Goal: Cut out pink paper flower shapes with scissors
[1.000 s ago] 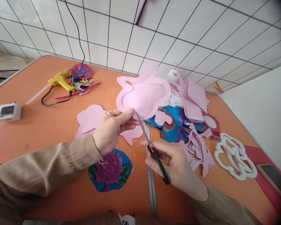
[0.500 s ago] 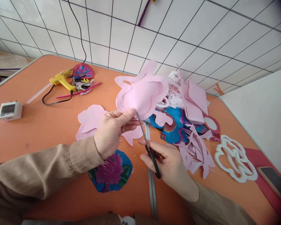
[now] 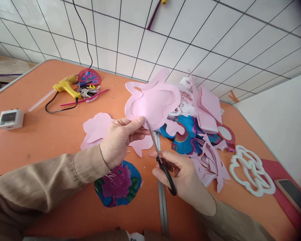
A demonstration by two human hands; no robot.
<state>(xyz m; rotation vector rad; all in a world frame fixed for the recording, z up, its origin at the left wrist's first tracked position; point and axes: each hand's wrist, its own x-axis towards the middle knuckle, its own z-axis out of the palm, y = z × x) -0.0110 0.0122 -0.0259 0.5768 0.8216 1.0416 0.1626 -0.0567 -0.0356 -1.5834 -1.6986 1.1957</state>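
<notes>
My left hand pinches the lower edge of a pink sheet, thumb on top, holding it above the table. A wavy cut line runs inside the sheet's outer rim. In my right hand is a pair of black-handled scissors, their blades at the sheet's bottom edge beside my left thumb. Flat pink cut shapes lie on the table behind my left hand. Below my left wrist rests a round piece of blue fabric with a magenta flower and green leaves.
A yellow glue gun and keys lie at the back left, near a white charger block. To the right are pink scraps, folded pink sheets, patterned blue fabric, white cutout frames and a phone.
The scissors' handles have swung slightly down and right, opening a little with my right hand. The pink sheet has tilted and dipped slightly; my left hand keeps its pinch.
</notes>
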